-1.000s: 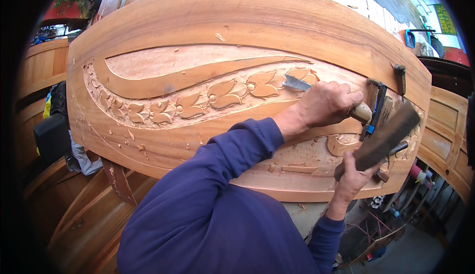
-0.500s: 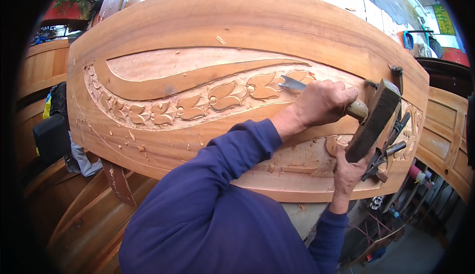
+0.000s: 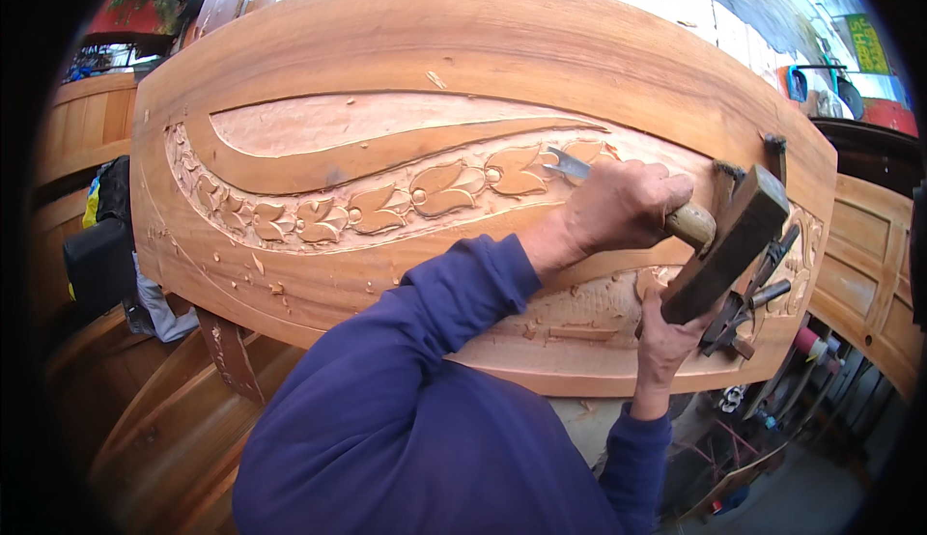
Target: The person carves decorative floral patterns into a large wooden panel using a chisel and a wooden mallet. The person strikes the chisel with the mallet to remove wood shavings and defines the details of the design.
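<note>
My left hand [image 3: 623,205] is closed around a wood gouge [image 3: 570,164]. Its steel blade points left and rests at a carved leaf in the row of tulip-like shapes, and its rounded wooden handle sticks out to the right. My right hand [image 3: 666,344] grips a dark, blocky wooden mallet [image 3: 731,242], whose head is right beside the butt of the gouge handle. Beneath both hands lies a large wooden panel [image 3: 386,38] with a curving band of relief carving [image 3: 447,187]. My left hand hides part of that band.
Several metal tools [image 3: 748,308] lie on the panel right of the mallet. Clamps [image 3: 775,154] stand at its right end. Loose chips are scattered over the wood. Panelled doors [image 3: 874,265] stand at the right, a black case [image 3: 99,267] at the left, and tools hang below right.
My left hand and the gouge have shifted very slightly left and down. The mallet has tilted a little, and my right hand has moved slightly left with it.
</note>
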### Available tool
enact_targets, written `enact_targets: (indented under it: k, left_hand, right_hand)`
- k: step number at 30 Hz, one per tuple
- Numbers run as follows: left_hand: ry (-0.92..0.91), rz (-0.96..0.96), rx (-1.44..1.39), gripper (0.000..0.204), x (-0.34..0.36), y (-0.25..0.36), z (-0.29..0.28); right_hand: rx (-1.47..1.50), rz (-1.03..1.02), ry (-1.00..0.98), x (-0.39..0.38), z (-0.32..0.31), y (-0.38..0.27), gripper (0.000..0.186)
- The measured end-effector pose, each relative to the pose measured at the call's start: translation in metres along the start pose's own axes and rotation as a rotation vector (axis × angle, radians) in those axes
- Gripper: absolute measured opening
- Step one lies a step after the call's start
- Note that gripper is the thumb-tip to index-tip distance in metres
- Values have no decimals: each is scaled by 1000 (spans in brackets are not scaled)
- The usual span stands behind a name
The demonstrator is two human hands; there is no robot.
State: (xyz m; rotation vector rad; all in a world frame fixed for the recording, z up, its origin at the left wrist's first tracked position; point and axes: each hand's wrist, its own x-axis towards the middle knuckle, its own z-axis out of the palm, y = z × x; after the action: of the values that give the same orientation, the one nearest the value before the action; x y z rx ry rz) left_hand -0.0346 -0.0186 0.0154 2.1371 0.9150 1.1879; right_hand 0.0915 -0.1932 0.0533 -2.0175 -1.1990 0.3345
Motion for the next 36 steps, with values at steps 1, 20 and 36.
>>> enact_targets:
  k: [1,20,36]
  left_hand:
    - [-4,-3,0,23,0,0,-1]
    - [-63,55,-55,23,-5,-5,-15]
    - [37,118,7,19,-24,39,-20]
  right_hand:
    - [172,149,-73,-3,2,4,75]
    - [289,235,85,-25,4,-3,70]
    - [200,184,32,-39,-14,28,76]
